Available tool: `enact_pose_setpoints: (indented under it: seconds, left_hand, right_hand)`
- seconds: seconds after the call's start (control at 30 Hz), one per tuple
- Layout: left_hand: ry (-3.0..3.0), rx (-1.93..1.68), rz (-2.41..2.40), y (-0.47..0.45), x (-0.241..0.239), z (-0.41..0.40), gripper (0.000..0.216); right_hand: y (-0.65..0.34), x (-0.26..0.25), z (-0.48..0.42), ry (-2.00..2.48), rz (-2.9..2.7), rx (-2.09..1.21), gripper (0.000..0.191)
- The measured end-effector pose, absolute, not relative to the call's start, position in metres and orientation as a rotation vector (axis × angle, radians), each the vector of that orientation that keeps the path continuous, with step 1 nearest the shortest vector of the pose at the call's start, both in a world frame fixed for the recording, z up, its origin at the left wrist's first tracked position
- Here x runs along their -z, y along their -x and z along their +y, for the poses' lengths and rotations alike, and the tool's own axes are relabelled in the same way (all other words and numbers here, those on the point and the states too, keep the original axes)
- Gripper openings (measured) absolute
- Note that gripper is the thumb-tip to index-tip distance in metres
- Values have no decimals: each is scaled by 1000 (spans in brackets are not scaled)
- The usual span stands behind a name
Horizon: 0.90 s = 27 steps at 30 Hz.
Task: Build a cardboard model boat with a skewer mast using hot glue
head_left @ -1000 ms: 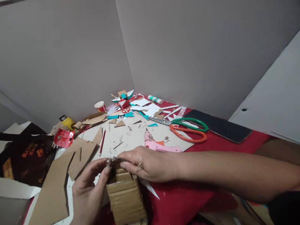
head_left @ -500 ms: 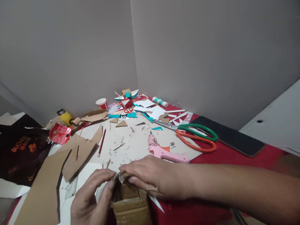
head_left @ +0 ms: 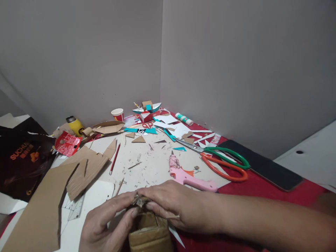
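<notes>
At far left a dark bag (head_left: pixel 23 161) stands beside a large cardboard sheet (head_left: pixel 39 210), whose dark cut edge faces the work and limits room on that side. Next, the left hand (head_left: pixel 102 224) bends in, its thumb and fingers pinching one end of a ragged cardboard piece (head_left: pixel 140 200). That piece sits between the two hands, just above the open end of a cardboard box (head_left: pixel 151 239) at the lower edge of the view (whether the two are joined, I cannot tell). The right hand (head_left: pixel 178 203) pinches it from the other side, thumb below, fingers over the top. The step in hand looks like shaping or tidying that rough edge; the next move seems to call for steady pressure without crushing the box. Ahead, the pale board (head_left: pixel 136 150) offers the most open room, though crumbs are scattered on it. Rightward, the pink glue gun (head_left: pixel 194 179) lies close beyond the right hand, then big scissors (head_left: pixel 227 171) and a dark flat slab (head_left: pixel 273 171) on the red surface (head_left: pixel 265 197).
</notes>
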<state>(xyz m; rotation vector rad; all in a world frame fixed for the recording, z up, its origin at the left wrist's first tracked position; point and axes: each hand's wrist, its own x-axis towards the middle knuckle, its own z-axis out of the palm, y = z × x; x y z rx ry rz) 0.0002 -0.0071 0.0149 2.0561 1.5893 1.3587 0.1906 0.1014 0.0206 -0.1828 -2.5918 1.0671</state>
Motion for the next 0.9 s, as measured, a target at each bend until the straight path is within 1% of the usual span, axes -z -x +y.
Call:
enact_pose_setpoints:
  seconds: [0.13, 0.33, 0.43, 0.53, 0.73, 0.9]
  left_hand:
    - [-2125, -1364, 1579, 0, -14, -9, 25]
    - [-2367, -1338, 1489, -3, -21, -10, 36]
    - [-2364, -1379, 1485, -7, -21, -11, 37]
    - [-2322, -1412, 1500, -8, -17, -13, 36]
    - [-2237, -1448, 1521, -7, -7, -12, 37]
    - [-2182, -1396, 1469, -8, -6, -12, 33]
  right_hand:
    - [-191, -18, 103, 107, -2528, -1060, 29]
    - [-193, -17, 105, 35, -2282, -881, 25]
    - [-194, -18, 103, -13, -2254, -802, 19]
    - [-194, -17, 102, -25, -2269, -746, 17]
    - [-191, -14, 103, 7, -2315, -804, 17]
    - [-190, -16, 104, 112, -2310, -1022, 14]
